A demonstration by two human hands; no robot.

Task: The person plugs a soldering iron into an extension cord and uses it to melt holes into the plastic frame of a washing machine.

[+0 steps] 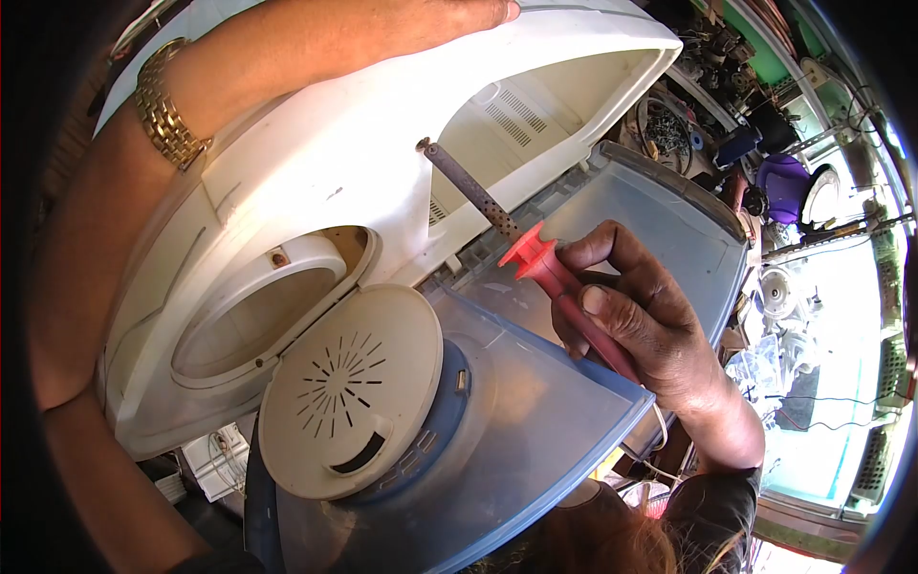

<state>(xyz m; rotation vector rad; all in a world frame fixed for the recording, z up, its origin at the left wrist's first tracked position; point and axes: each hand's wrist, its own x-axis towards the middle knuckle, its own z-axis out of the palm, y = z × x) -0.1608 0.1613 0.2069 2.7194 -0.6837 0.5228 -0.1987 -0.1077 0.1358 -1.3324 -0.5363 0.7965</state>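
My right hand (626, 306) is closed round the red handle of a soldering iron (547, 263). The iron's perforated metal barrel points up and left, its end at a small dark hole in a white plastic housing (373, 124); contact cannot be made out. My left hand (469, 14), at the top edge of the view, rests on the housing's upper side, fingers mostly cut off. Below the housing a round cream slotted cover (354, 392) sits at the blue translucent lid (516, 411), tilted.
A gold watch (164, 105) is on the left wrist. At the right lie a purple object (782, 187), a bundle of wires and small parts, and a metal rack. A white box (215, 461) with cables is at the lower left.
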